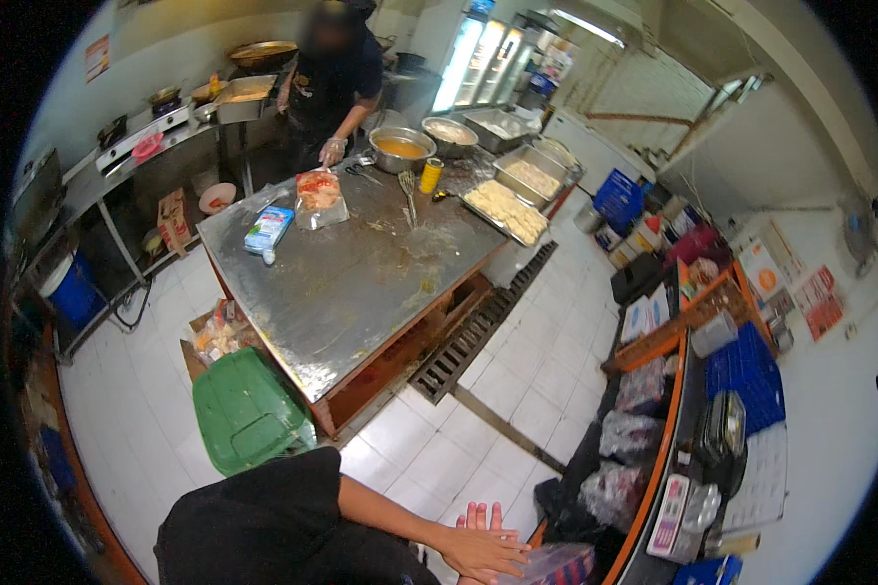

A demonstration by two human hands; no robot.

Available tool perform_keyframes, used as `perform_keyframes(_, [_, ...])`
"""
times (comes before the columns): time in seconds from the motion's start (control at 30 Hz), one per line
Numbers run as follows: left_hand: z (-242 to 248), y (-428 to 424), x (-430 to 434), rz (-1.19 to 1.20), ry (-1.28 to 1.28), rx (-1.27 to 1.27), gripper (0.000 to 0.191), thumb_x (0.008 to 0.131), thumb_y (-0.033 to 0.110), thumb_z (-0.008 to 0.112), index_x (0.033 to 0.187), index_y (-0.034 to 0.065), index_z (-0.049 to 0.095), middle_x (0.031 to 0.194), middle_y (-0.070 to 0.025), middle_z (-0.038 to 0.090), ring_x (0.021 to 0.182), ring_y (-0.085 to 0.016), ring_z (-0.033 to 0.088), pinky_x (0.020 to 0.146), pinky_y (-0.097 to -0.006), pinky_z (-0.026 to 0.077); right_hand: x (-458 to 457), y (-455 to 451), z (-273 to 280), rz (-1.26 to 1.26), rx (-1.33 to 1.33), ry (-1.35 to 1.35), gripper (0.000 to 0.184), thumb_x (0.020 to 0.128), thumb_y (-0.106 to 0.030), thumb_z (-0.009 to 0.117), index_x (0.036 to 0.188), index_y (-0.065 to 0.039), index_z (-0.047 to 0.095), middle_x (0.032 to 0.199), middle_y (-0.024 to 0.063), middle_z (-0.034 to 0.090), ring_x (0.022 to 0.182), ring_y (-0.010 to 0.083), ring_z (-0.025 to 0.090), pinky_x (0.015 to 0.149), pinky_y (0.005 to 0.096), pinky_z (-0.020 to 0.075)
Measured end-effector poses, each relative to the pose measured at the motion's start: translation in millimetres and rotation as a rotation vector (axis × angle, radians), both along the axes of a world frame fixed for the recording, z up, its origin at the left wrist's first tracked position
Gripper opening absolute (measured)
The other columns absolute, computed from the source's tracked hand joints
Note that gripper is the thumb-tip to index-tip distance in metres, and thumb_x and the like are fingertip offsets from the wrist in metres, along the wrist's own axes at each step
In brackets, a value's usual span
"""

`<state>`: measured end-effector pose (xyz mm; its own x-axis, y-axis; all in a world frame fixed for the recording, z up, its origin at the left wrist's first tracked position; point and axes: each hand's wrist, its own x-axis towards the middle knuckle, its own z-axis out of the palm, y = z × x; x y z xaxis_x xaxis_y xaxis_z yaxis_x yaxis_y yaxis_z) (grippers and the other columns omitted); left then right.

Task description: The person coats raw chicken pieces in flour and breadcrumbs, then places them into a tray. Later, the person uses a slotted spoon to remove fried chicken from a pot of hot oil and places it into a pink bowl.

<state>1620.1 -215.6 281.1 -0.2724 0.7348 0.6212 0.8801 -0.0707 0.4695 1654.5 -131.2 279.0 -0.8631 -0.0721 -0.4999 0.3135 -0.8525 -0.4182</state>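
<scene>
My left hand [483, 553] reaches across my body, palm down, over my right hand. Its fingers are spread a little, and I see nothing held in it. Beneath it, the fingers of my right hand [478, 516] point away from me, slightly apart. The rest of that palm is covered by my left hand. Close to my left fingertips lies a clear plastic bag [556, 564] with dark red and blue contents; whether the fingers touch it I cannot tell. Before me stands a metal-topped work table [351, 292].
On the table are a whisk [408, 197], a pot of orange liquid [401, 148], a tray of pale dough-like pieces [505, 210] and a blue pack [269, 228]. A co-worker [329, 95] stands behind it. A green bin [249, 413], a floor grate [475, 336] and a right-hand counter [647, 526] border the tiles.
</scene>
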Motion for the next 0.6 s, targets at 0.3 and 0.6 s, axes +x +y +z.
perform_keyframes(0.3, [-69.0,49.4,-203.4,0.597,-0.236,-0.270,0.057,0.103,0.041,0.044,0.153,0.0143,0.038,0.157,-0.0159,0.036,0.148,-0.036,0.028,0.119,-0.0577,0.019,-193.2,69.7,14.0,0.244,-0.217,0.028,0.062,0.102,-0.055,0.040,0.136,-0.004,0.052,0.145,0.0101,0.050,0.138,0.0252,0.042,0.116,0.0474,0.0296])
perform_keyframes(0.6, [-50.6,-151.7,-315.2,1.641,-0.422,0.162,0.050,0.080,0.014,0.066,0.127,0.0014,0.058,0.120,-0.0193,0.062,0.112,-0.040,0.055,0.101,-0.0493,0.040,-372.0,32.2,17.7,0.726,-0.231,0.190,0.062,0.098,-0.057,0.046,0.136,-0.008,0.053,0.115,0.0117,0.065,0.112,0.0284,0.057,0.099,0.0502,0.0415])
